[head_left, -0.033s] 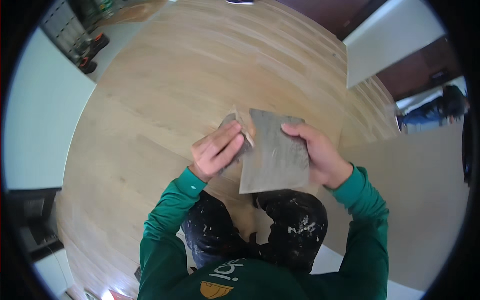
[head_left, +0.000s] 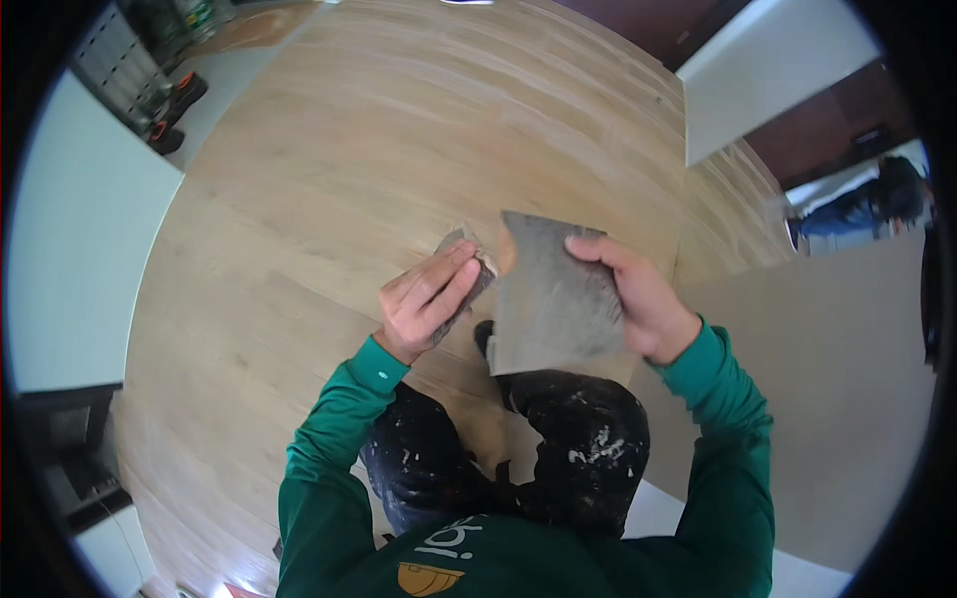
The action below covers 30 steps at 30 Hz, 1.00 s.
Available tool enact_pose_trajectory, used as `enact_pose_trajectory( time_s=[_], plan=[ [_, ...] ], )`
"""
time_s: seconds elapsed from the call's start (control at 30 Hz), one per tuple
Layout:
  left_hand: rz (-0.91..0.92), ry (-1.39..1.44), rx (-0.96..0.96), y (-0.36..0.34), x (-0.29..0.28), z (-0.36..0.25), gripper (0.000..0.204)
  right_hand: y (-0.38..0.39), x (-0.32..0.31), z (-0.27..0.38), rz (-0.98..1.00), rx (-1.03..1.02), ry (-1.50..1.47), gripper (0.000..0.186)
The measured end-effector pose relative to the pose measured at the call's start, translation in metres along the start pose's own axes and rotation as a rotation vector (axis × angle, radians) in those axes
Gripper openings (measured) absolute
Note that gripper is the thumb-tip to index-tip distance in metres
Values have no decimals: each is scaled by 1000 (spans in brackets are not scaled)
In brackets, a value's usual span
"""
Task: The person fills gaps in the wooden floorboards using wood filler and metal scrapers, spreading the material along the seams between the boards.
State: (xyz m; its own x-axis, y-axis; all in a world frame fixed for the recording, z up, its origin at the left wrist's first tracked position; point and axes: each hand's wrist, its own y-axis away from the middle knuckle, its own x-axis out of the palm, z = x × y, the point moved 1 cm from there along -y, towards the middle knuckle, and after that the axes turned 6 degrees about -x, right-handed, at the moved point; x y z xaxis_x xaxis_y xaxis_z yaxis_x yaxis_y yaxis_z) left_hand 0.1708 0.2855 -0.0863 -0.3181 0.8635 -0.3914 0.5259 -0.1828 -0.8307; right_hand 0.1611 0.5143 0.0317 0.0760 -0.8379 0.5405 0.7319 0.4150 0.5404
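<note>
Above the plank floor [head_left: 329, 179]: right hand [head_left: 638, 294] grips grey board piece [head_left: 553, 299]; left hand [head_left: 429, 299] pinches small offcut [head_left: 461, 244]. Step: separating; next needs firm grip.

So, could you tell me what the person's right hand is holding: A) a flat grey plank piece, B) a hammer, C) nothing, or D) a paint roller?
A: the right hand grips the edge of a flat grey plank piece above the knees.
</note>
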Motion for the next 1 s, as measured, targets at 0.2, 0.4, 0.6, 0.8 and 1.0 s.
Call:
enact_pose_trajectory(
  time_s=[0.2, 0.4, 0.6, 0.8, 1.0],
  plan=[
    [-499, 984, -1438, 70, 68, -9, 44, -3, -156, 11, -172, -261, -59, 32],
    [-605, 1508, -1773, 109, 53, 15, 45, -56, -341, -47, -457, -289, 292, 26],
    [-572, 1497, -1719, 124, 17, 13, 40, -136, -465, -98, -627, -343, 1254, 21],
    [-795, 1121, -1867, 127, 1, 13, 36, -173, -479, -110, -599, -470, 1771, 24],
    [-847, 1008, -1880, 118, 0, 13, 34, -191, -455, -110, -546, -408, 1908, 25]
  ],
)
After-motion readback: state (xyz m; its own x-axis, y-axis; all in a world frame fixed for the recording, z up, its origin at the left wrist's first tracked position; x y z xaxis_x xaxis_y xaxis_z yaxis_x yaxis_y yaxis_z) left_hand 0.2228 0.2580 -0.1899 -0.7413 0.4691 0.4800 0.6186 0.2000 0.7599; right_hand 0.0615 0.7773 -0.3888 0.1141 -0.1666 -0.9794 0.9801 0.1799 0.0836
